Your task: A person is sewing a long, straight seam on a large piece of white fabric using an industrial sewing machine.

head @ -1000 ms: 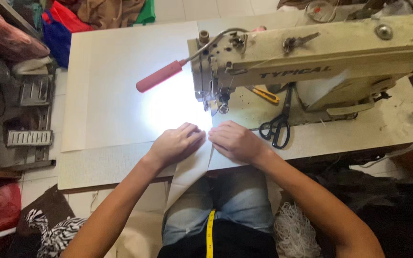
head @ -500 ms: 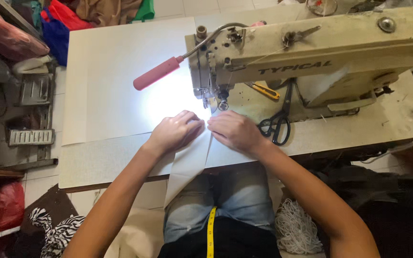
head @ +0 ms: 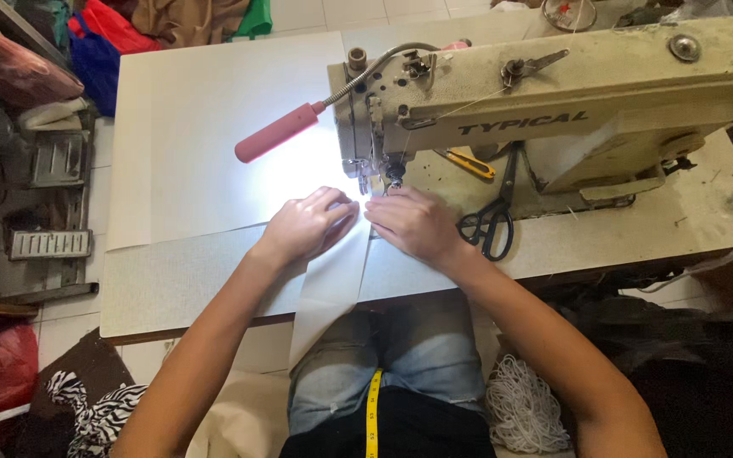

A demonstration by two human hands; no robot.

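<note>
From the head camera, your left hand (head: pixel 309 225) lay flat on the white cloth strip (head: pixel 332 280), fingers spread and pressing down, gripping nothing. Your right hand (head: pixel 411 222) lay just beside it on the other side of the strip, fingers likewise flat and loose, their tips almost under the needle (head: pixel 394 176) of the sewing machine (head: pixel 570 110). The strip ran lengthwise from the needle toward you, over the near edge of the table (head: pixel 188 297) and down onto your lap, so its long axis pointed straight from your body to the machine. Your right hand was the nearer of the two to the needle. The pink-handled lamp (head: pixel 277 133) lit the spot ahead of your fingers. To the left the table top lay open and wide; to the right the room was tighter, with black scissors (head: pixel 489 227) close beside your right wrist and a yellow cutter (head: pixel 471 163) beyond them under the machine arm.
</note>
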